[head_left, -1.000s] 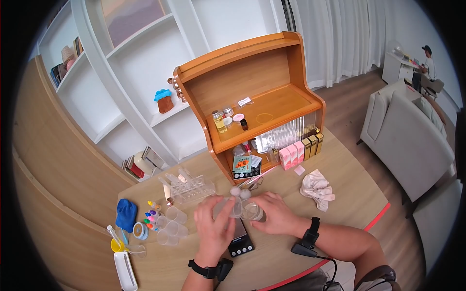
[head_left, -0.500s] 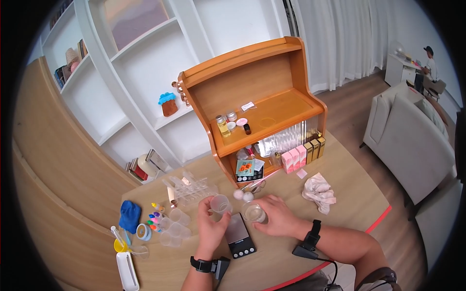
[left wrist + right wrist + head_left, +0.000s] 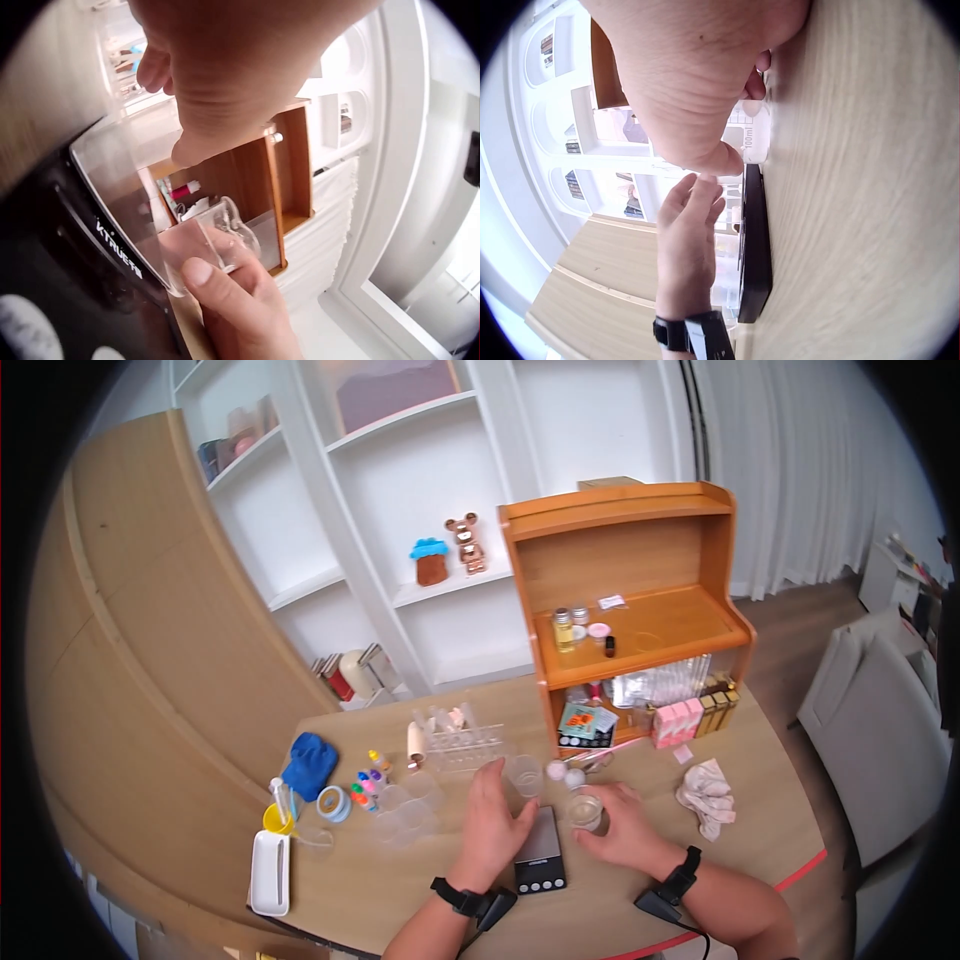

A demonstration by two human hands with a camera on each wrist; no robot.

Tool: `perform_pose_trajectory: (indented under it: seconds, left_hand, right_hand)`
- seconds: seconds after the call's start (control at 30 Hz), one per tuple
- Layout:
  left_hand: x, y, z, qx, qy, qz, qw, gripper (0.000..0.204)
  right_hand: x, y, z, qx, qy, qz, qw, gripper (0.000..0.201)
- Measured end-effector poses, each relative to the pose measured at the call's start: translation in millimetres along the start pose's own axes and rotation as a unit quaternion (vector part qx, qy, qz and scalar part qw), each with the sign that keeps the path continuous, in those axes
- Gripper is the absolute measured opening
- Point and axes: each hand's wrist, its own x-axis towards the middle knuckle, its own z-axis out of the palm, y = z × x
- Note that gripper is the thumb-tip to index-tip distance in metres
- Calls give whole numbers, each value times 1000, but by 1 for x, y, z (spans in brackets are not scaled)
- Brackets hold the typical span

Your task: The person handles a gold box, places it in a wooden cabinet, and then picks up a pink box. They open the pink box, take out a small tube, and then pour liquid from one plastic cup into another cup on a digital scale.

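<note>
- The right hand [image 3: 625, 832] has fingers and thumb wrapped round a clear cup [image 3: 585, 812], just beside the black scale [image 3: 541, 855].
- The left hand [image 3: 490, 828] is at another clear cup [image 3: 525, 776], near the scale's far end; I can't tell whether it grips it.
- By my reckoning, two cups are picked out and the scale is in place; any pouring or weighing I can't confirm.
- The spare cups [image 3: 405, 812] and tube rack [image 3: 465, 748] stand apart, unused at this moment.
</note>
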Motion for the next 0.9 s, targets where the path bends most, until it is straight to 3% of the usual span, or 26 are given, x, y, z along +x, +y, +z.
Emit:
perform_pose_trajectory:
  seconds: [0.03,0.1,0.17,0.2,0.27,0.57,0.9]
  left_hand:
    - [-4,13,-14,52,11,39,998,77]
    - [-11,15,-43,91,26,34,995,72]
    - [-15,7,-70,246,113,35,962,66]
    - [-17,4,-80,246,114,35,962,66]
    - [-24,-4,-97,296,136,-21,945,61]
    - [-50,-32,-108,317,71,-26,946,30]
    - [-44,-32,-110,302,57,-38,951,27]
  right_hand:
    - [1,0,0,4,-6,-7,1000,64]
    - [-1,-1,0,12,1,1,1000,65]
    - [-2,-1,-1,9,-4,8,1000,65]
    - [-1,-2,-1,5,-6,14,1000,65]
    - [0,-5,-3,-2,-8,16,1000,66]
    - [2,-10,-9,-20,-35,44,998,69]
    - [0,-3,-2,-15,-9,22,1000,61]
